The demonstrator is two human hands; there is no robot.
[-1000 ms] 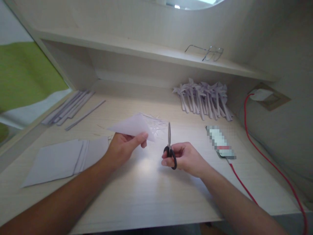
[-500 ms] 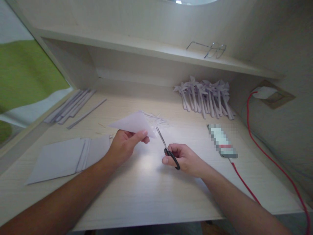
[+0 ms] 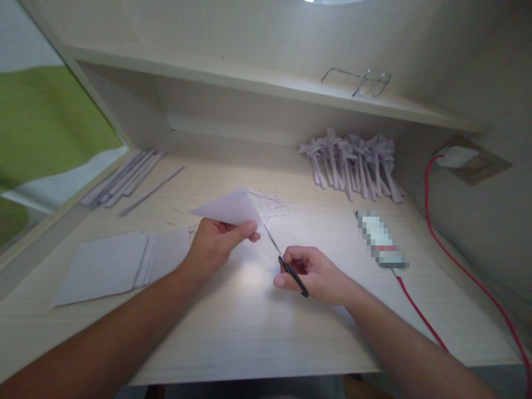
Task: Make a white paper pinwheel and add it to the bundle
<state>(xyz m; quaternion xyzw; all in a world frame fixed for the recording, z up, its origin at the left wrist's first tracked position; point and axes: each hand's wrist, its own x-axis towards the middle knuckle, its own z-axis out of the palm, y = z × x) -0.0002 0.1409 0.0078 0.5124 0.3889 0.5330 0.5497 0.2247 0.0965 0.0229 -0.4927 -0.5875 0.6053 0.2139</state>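
My left hand (image 3: 216, 246) pinches a folded white paper triangle (image 3: 228, 209) above the pale wooden desk (image 3: 249, 327), thumb on its near corner. My right hand (image 3: 318, 274) grips black-handled scissors (image 3: 286, 261). Their blades point up and to the left, and the tips reach the triangle's right corner. Thin white paper offcuts (image 3: 270, 202) lie on the desk just behind the triangle.
A stack of white paper squares (image 3: 112, 266) lies at the left. Paper strips (image 3: 124, 180) sit at the far left, folded paper pinwheels (image 3: 355, 166) at the back right. A blurred phone (image 3: 380, 239) on a red cable (image 3: 477, 288) lies right. Glasses (image 3: 361, 83) rest on the shelf.
The scissors tilted from upright to pointing left, and their tips moved to the corner of the paper triangle. My left hand kept the triangle nearly still.
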